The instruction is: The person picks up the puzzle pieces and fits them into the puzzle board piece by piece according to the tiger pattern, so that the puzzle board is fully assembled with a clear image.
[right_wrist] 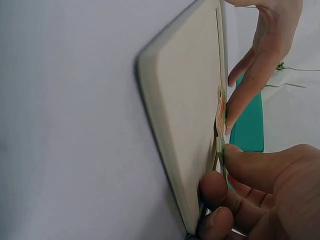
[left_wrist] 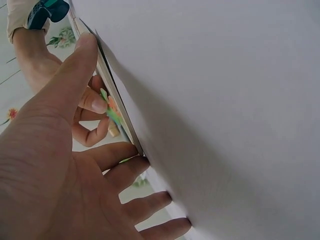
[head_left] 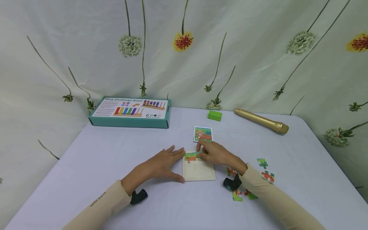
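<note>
A pale wooden puzzle board (head_left: 199,172) lies flat on the table, with a green and orange puzzle piece (head_left: 190,157) at its far left corner. My left hand (head_left: 164,163) is spread on the table, thumb and fingertips right at the board's left edge. Over the far edge, my right hand (head_left: 214,152) pinches a puzzle piece between thumb and fingers, close over the board. The thumb (right_wrist: 245,162) covers much of this piece in the right wrist view. Just beyond the board, a tiger picture card (head_left: 203,133) lies partly behind the right hand.
Several loose puzzle pieces (head_left: 262,163) lie to the right, some partly under the right forearm. A teal game box (head_left: 129,122) sits at the back left. Along the back are a green block (head_left: 214,115) and a gold microphone (head_left: 258,120).
</note>
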`<state>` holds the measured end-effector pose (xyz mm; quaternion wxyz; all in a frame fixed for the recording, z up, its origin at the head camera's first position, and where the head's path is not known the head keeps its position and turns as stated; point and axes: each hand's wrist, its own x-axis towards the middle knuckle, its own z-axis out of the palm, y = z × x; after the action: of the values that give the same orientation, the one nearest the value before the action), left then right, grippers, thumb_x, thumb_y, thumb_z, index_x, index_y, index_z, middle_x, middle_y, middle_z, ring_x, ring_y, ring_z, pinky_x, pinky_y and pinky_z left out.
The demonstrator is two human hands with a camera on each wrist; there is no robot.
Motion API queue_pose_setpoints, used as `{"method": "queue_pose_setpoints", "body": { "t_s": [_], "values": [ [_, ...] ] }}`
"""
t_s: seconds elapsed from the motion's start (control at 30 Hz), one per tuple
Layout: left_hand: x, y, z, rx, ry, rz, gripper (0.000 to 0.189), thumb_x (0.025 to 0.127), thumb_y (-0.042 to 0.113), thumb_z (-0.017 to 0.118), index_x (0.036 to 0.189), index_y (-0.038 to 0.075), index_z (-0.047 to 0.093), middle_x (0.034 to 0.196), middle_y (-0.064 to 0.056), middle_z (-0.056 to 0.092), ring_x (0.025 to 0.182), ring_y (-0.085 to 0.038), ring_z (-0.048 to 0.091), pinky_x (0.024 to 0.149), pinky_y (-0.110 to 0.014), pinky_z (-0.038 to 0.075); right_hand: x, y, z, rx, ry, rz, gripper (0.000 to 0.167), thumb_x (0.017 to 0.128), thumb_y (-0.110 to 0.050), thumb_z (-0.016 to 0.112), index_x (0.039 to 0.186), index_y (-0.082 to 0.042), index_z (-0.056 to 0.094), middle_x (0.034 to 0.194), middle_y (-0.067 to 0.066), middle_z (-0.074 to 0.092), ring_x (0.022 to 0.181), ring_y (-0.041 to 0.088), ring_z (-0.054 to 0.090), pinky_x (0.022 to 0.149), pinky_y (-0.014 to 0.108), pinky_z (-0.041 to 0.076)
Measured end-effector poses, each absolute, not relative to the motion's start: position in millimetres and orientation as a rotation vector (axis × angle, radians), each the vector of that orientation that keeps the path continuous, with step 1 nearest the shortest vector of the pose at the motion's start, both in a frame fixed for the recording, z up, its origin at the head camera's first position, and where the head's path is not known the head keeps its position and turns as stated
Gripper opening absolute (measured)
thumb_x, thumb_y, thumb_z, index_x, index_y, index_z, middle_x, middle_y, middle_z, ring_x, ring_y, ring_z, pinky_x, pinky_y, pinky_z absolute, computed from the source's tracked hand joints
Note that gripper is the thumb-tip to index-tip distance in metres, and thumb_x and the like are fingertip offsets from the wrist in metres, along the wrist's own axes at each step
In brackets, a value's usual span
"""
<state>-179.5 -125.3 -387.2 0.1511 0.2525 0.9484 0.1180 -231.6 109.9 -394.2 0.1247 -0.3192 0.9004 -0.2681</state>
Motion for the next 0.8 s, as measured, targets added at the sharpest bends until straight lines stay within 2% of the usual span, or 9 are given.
{"method": "queue_pose_setpoints", "body": {
  "t_s": [0.8],
  "values": [
    [-179.8,-123.9,-388.9,0.726,2.735,0.332,0.103,0.068,0.066,0.074,0.149,0.015,0.035,0.156,0.003,0.028,0.146,-0.032,0.018,0.115,-0.055,0.020,-230.1,109.4,-396.1,-0.872,2.675,-0.773,0.019,0.091,-0.023,0.067,0.097,-0.010,0.055,0.058,-0.005,0.052,0.050,0.005,0.039,0.046,0.020,0.029]
  ]
}}
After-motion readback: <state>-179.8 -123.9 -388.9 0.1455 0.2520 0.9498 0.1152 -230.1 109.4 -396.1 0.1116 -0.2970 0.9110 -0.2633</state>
